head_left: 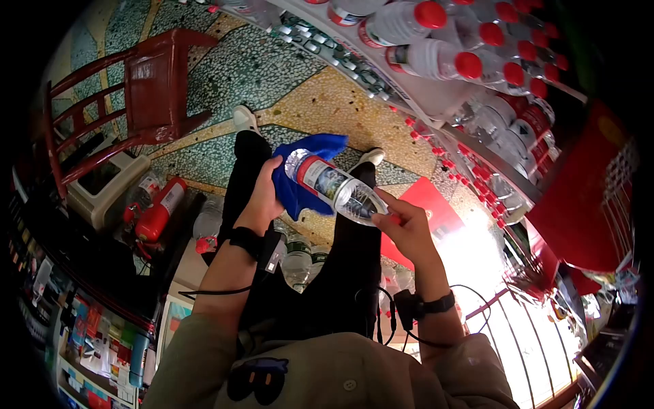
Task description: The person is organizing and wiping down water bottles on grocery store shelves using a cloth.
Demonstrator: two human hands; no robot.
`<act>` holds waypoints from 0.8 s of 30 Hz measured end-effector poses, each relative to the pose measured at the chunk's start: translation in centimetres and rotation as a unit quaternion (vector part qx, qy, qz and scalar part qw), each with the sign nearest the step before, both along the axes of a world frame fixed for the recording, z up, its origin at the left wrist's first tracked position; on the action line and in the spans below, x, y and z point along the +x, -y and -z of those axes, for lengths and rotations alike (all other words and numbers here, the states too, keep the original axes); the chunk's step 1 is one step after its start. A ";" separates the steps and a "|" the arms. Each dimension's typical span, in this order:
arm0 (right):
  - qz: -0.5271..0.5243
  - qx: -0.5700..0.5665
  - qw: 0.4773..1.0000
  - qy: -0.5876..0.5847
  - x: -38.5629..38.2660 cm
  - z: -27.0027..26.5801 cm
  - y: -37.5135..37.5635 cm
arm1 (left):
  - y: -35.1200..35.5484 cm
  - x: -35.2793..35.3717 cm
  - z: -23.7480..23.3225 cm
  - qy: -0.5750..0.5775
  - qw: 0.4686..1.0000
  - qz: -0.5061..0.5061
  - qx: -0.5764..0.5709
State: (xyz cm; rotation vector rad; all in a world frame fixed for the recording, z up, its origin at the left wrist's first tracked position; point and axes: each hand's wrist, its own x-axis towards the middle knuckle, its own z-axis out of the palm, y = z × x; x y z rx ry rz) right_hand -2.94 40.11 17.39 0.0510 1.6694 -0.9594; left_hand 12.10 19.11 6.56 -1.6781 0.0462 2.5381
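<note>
A clear plastic water bottle (355, 199) with a red and picture-printed label lies tilted across my hands, above my lap. My left hand (267, 192) is closed on a blue cloth (319, 144), which wraps behind the bottle's far-left end. With fingers and thumb, my right hand (410, 230) pinches the narrow end of the bottle; the cap is hidden by those fingers.
Shelves with several red-capped bottles (415, 24) rise at the upper right. A red wooden chair (157, 82) stands on the patterned floor at the upper left. Nearby are a red fire extinguisher (161, 210) and a red sheet (429, 211). More bottles (298, 260) stand beneath me.
</note>
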 end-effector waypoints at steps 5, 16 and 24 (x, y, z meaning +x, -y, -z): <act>-0.039 -0.001 0.999 -0.014 -0.6 -1.6 -0.4 | -0.7 -0.6 0.6 -0.101 0.987 0.085 -0.094; -0.130 0.123 0.922 -0.344 1.0 -3.7 2.4 | -3.7 -5.0 3.9 0.025 0.916 0.189 -0.353; -0.018 0.165 0.843 -0.512 -6.6 -7.4 2.7 | -4.1 -9.1 0.6 0.021 0.842 0.331 -0.425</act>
